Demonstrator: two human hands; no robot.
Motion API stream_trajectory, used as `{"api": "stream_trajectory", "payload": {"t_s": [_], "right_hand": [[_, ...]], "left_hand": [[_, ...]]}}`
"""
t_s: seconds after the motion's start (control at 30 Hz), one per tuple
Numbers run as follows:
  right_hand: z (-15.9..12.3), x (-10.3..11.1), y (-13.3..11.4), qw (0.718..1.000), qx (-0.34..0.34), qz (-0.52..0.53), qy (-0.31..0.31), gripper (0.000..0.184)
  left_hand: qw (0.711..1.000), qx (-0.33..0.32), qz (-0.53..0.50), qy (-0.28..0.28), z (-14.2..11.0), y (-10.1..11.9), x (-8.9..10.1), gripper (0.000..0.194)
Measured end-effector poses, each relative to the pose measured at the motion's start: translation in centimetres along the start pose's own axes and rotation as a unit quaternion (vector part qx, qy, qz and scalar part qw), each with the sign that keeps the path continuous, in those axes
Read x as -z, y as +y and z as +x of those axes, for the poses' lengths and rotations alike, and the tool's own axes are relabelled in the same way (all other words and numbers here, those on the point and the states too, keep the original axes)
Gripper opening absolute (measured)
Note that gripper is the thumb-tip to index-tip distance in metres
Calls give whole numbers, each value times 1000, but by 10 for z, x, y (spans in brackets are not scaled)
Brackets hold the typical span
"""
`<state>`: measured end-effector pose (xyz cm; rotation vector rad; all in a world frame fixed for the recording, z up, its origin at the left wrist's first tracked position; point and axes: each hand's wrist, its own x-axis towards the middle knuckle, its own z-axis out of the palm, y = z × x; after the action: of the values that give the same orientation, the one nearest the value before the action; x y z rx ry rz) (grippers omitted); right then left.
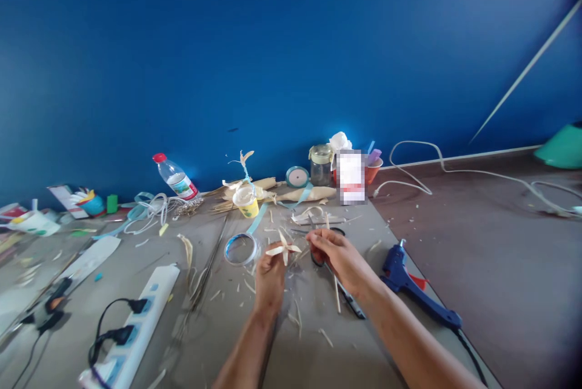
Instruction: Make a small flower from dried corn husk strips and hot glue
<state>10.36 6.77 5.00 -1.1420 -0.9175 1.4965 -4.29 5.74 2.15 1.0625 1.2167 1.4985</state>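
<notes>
My left hand [270, 277] is closed on a pale husk flower [284, 248], its several pointed petals spread like a star above the fingertips. Just to the right, my right hand [334, 256] makes a pinch; whatever lies between its fingertips is too small to make out. Partly hidden behind that hand are black-handled scissors [337, 231]. Below it on the table lie a thin pale stick [337, 293] and a dark cutter knife [353, 304]. A roll of clear tape [240, 249] rests left of my left hand.
A blue glue gun [416, 289] lies by the table's right edge. At the left are a white power strip [136, 325] with plugs and a soldering-iron-like tool [48, 310]. Toward the wall stand a yellow cup [248, 202], a tilted bottle [178, 180] and a glass jar [321, 165]. Husk scraps litter the table.
</notes>
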Motion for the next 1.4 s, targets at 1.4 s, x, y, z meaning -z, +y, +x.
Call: {"api": "stream_trajectory", "payload": {"t_s": [1.4], "right_hand": [[15, 9, 10, 841, 307, -435, 93, 20]], "left_hand": [[957, 49, -282, 56, 19, -2, 16, 18]]}}
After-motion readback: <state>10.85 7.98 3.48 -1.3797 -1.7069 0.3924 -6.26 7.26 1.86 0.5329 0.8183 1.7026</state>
